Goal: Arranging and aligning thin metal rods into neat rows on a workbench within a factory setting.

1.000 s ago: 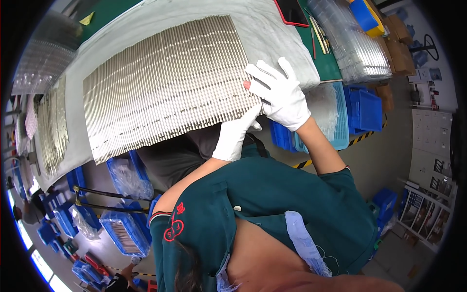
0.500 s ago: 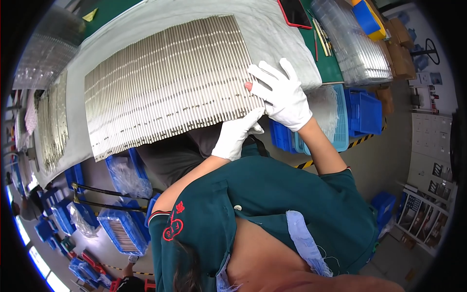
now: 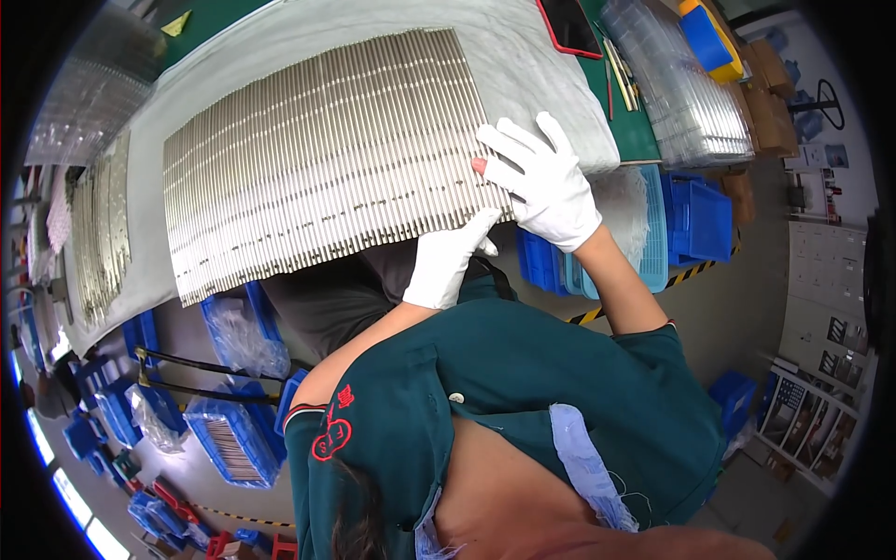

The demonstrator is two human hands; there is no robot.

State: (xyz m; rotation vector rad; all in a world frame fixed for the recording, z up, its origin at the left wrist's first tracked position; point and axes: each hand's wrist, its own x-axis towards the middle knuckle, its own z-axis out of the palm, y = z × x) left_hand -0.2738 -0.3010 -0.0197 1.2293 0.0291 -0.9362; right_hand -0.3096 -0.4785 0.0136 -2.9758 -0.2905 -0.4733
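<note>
Note a broad row of slim silvery metal rods (image 3: pixel 317 154) on the crumpled white cloth (image 3: pixel 541 84) over the green desk (image 3: pixel 642 135), seemingly jutting past the near edge. Has the right hand in a white fabric glove (image 3: pixel 551 193) splayed at the row's right end, grip released. Has the white-gloved left hand (image 3: pixel 441 263) at the near right corner; cannot tell whether grasping a rod or merely touching. Could tip rods toward the dark-trousered lap (image 3: pixel 322 303) by bearing down on jutting ends, or skew the row by pushing unevenly from the right.
</note>
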